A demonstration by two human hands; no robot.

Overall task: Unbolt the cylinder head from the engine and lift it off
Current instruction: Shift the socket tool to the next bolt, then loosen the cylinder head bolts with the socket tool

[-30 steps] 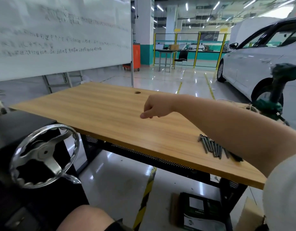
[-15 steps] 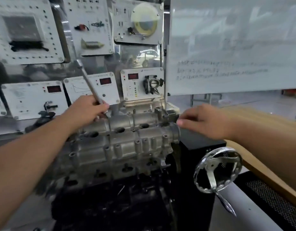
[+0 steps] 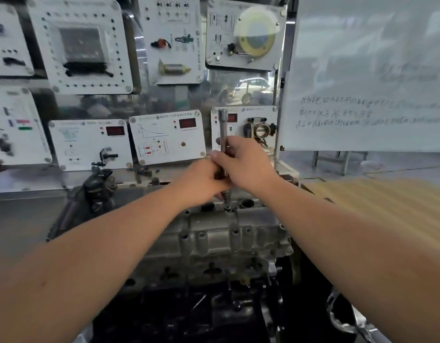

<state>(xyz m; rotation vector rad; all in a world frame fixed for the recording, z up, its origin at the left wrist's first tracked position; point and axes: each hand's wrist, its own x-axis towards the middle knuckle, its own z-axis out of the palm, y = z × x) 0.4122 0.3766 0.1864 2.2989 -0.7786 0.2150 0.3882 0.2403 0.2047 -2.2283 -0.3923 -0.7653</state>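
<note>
Whiteboard [image 3: 367, 70] at right has 3 lines of handwriting, too blurred to read; panel labels on the training board [image 3: 167, 137] are also illegible, red displays unreadable. Both hands are wrapped around the upright socket wrench [image 3: 223, 134]: right hand [image 3: 243, 164] higher on the shaft, left hand [image 3: 204, 181] lower, fingers curled round it. Tool tip sits at a bolt [image 3: 228, 208] on top of the cylinder head [image 3: 214, 238], centre frame, on the engine [image 3: 201, 313].

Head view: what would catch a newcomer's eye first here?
Both hands, left hand and right hand, grip an upright socket wrench at centre, its lower end over the grey cylinder head. Behind stands a wall of instrument panels; a whiteboard fills the right.
</note>
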